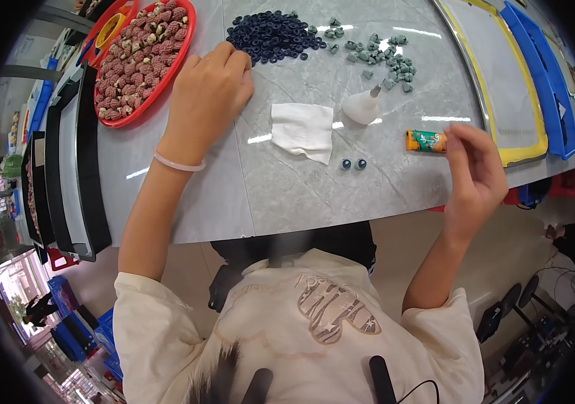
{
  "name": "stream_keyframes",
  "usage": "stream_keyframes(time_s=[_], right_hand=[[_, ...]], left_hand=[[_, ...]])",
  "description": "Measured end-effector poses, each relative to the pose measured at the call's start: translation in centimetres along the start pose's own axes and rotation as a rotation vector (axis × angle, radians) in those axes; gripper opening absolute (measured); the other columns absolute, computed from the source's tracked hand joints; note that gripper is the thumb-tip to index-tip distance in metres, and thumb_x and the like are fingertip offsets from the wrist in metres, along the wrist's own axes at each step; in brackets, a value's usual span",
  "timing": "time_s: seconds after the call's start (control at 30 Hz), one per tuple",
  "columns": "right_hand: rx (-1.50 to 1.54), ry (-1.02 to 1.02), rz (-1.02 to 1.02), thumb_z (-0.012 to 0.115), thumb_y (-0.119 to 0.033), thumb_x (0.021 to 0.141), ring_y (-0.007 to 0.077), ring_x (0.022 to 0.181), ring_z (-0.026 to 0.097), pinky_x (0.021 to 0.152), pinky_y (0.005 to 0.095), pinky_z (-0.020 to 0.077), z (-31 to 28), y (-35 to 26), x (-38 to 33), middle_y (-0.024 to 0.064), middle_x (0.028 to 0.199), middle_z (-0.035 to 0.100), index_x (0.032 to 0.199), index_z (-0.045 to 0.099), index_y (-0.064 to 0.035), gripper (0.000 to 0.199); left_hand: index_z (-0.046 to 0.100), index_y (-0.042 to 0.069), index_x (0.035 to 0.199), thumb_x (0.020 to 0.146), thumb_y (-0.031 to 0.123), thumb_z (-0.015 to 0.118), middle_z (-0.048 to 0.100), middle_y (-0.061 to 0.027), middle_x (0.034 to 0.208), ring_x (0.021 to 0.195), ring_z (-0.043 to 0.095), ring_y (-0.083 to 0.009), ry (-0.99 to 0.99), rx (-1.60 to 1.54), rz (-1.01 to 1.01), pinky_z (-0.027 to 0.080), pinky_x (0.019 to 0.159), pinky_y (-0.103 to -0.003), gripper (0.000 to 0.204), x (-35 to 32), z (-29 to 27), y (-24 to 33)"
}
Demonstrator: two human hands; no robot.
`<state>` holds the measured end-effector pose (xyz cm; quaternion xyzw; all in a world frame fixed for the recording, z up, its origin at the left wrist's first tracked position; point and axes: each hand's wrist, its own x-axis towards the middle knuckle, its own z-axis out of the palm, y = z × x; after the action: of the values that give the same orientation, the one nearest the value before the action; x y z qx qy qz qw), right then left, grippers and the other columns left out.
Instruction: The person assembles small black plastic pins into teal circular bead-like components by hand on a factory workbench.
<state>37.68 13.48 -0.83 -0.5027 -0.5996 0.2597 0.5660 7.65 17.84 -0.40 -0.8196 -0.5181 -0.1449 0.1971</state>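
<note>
My left hand (212, 86) rests on the grey table beside a pile of small dark blue rings (271, 37). Its fingers curl inward, and what they hold, if anything, is hidden. My right hand (475, 168) hovers with thumb and forefinger brought together at one end of a small orange and green tube (425, 141); whether they grip the tube or something tiny is unclear. Between the hands lie a folded white cloth (302, 130) and two small, shiny dark blue pieces (361, 163). Behind them stands a white squeeze bottle (360, 108) with a thin grey nozzle.
Small grey-green pieces (388, 57) lie scattered at the back. A red oval tray (189, 40) at left holds many pink bumpy pieces. Black trays (82, 229) stand farther left. On the right are a yellow-edged panel (513, 87) and a long blue tray (547, 87).
</note>
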Motion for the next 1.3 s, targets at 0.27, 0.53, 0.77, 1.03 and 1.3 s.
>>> stream_keyframes(time_s=[0.27,0.53,0.77,1.03,1.3], right_hand=[[-0.505,-0.21,-0.099,0.064,-0.004,0.076,0.0109,0.061,0.053,0.058,0.0236,0.0435,4.1,0.5,4.1,0.0062,0.072,0.06,0.085,0.062,0.0003,0.011],[-0.549,-0.211,-0.106,0.062,-0.003,0.076,0.0093,0.064,0.054,0.06,0.023,0.0443,4.3,0.6,3.9,0.0044,0.073,0.059,0.084,0.059,0.0013,0.01],[0.211,-0.365,0.028,0.055,0.01,0.068,0.014,0.071,0.055,0.063,0.0223,0.0441,3.8,-6.3,-1.2,0.0115,0.091,0.057,0.087,0.062,0.0059,0.02],[0.586,-0.568,0.148,0.059,0.006,0.073,0.018,0.071,0.057,0.061,0.0244,0.051,6.4,-7.7,-3.7,0.0197,0.096,0.054,0.089,0.058,0.0048,0.015],[0.713,-0.562,0.264,0.063,0.005,0.073,0.0204,0.081,0.059,0.064,0.0257,0.0545,7.1,-7.6,-5.2,0.0199,0.096,0.054,0.091,0.057,0.0051,0.02]], left_hand=[[0.056,0.004,0.076,0.068,0.005,0.06,0.057,-0.0045,0.073,0.056,0.05,-0.0135,-0.061,-0.667,-0.428,0.038,0.051,-0.024,0.008,-1.8,-5.2,2.5],[0.055,0.003,0.075,0.066,-0.002,0.058,0.054,0.0005,0.069,0.056,0.043,-0.0048,0.012,-1.208,-0.643,0.035,0.053,-0.019,0.011,-7.1,-7.9,6.6],[0.053,0.0,0.083,0.071,-0.004,0.053,0.052,-0.0037,0.08,0.06,0.04,-0.005,0.25,-1.565,-0.715,0.035,0.055,-0.019,0.014,-8.0,-8.8,9.4],[0.053,0.0,0.086,0.069,-0.006,0.054,0.052,-0.0052,0.083,0.062,0.041,-0.0054,0.392,-1.545,-0.742,0.035,0.053,-0.019,0.018,-7.8,-8.9,10.3],[0.055,0.002,0.085,0.062,-0.007,0.058,0.054,-0.0057,0.077,0.061,0.044,-0.0086,0.463,-1.168,-0.541,0.034,0.047,-0.019,0.025,-7.5,-8.2,10.4]])
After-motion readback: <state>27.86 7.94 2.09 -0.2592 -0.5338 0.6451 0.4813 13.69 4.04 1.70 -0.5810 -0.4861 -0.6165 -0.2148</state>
